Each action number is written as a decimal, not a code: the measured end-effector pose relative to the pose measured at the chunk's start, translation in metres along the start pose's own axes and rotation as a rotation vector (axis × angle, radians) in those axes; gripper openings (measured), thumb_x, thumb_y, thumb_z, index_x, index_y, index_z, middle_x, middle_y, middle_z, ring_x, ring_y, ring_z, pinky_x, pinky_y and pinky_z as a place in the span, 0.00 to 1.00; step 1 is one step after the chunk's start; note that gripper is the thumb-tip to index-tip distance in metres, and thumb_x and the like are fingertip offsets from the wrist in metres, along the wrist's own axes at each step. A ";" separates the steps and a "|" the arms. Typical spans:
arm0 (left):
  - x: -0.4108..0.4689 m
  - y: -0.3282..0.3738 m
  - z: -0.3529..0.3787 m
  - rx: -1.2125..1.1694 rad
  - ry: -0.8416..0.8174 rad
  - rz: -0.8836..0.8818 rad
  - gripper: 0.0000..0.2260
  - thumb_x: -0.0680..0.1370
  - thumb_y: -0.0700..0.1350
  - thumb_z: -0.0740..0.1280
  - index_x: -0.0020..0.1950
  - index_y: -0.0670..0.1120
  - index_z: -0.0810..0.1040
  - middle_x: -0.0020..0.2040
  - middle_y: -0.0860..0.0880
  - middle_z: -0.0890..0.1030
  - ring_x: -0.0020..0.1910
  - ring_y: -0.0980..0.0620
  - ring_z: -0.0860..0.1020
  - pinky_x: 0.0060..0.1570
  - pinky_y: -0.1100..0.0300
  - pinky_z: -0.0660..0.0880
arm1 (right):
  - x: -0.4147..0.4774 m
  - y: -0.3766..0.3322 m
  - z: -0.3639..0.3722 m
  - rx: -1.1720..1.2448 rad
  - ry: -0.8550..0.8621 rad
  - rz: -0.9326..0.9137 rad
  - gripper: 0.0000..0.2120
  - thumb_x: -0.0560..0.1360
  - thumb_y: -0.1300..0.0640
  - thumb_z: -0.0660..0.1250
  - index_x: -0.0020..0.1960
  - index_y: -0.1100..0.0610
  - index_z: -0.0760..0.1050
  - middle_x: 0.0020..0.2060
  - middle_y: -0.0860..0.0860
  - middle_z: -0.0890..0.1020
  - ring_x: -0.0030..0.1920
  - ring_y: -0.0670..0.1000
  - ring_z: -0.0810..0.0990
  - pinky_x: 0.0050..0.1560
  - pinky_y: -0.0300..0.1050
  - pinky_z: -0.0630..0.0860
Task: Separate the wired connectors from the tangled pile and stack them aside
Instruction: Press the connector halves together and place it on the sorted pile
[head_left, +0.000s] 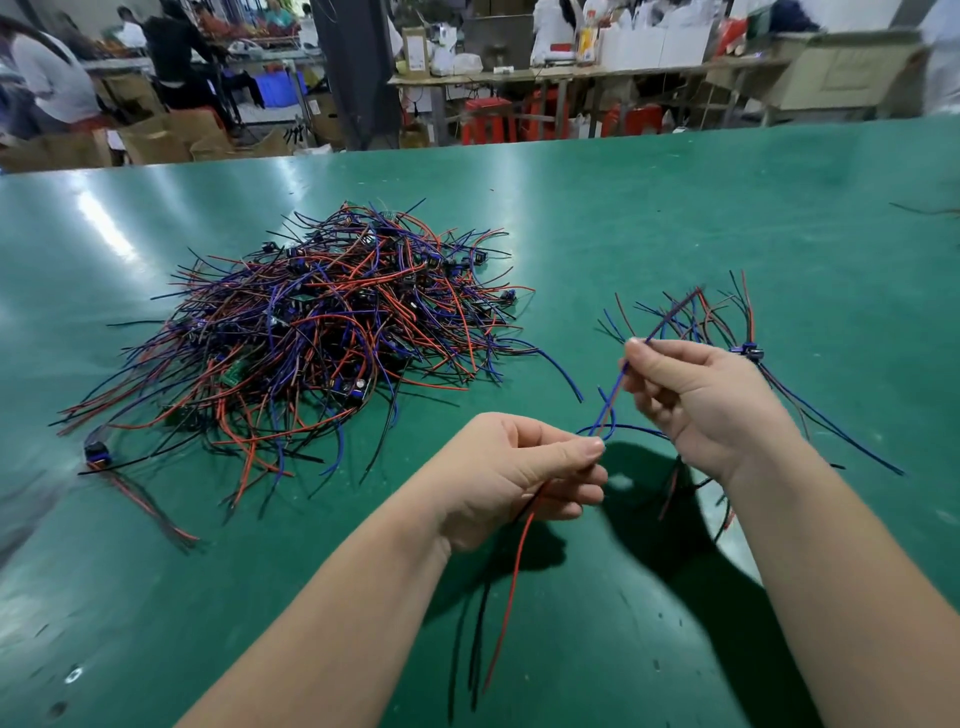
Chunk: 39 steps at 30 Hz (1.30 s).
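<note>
While the left hand (511, 478) pinches red-black wires (511, 571), the right hand (701, 400) pinches a blue wire (613, 395).

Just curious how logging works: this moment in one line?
left hand: pinches red, black wires; right hand: pinches blue wire; tangled pile: left; stack: behind right hand

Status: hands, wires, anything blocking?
Left hand pinching red and black wires, right hand pinching a blue wire. Tangled pile sits left on the table; small bunch beyond right hand. Nothing blocking.
</note>
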<state>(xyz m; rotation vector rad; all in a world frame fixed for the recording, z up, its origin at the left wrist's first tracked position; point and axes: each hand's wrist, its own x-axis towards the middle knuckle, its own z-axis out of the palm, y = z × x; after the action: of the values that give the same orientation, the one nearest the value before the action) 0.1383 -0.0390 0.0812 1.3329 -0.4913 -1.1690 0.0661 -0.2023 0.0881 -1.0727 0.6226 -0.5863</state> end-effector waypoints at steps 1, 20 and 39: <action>-0.001 -0.001 0.000 0.020 -0.022 -0.005 0.06 0.68 0.45 0.72 0.37 0.43 0.81 0.36 0.46 0.84 0.32 0.54 0.82 0.32 0.64 0.78 | 0.002 -0.003 -0.004 0.039 0.042 -0.005 0.04 0.70 0.64 0.70 0.40 0.59 0.75 0.25 0.50 0.81 0.25 0.44 0.79 0.26 0.33 0.74; 0.001 0.001 0.001 -0.302 -0.138 0.091 0.10 0.66 0.53 0.70 0.40 0.49 0.85 0.33 0.52 0.75 0.29 0.58 0.74 0.31 0.67 0.72 | 0.003 -0.007 -0.008 -0.023 -0.084 0.157 0.21 0.81 0.44 0.52 0.47 0.58 0.76 0.27 0.52 0.82 0.28 0.47 0.82 0.24 0.33 0.74; 0.009 -0.004 -0.002 -0.144 0.186 0.400 0.09 0.70 0.36 0.72 0.44 0.50 0.86 0.41 0.52 0.84 0.36 0.58 0.78 0.38 0.67 0.75 | -0.016 0.017 0.028 0.210 -0.229 0.050 0.07 0.62 0.60 0.69 0.39 0.59 0.79 0.29 0.50 0.81 0.28 0.44 0.78 0.31 0.33 0.74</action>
<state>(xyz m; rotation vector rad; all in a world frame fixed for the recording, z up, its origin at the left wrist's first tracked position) 0.1423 -0.0450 0.0744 1.1409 -0.5003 -0.7291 0.0777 -0.1677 0.0850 -0.9085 0.3775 -0.4658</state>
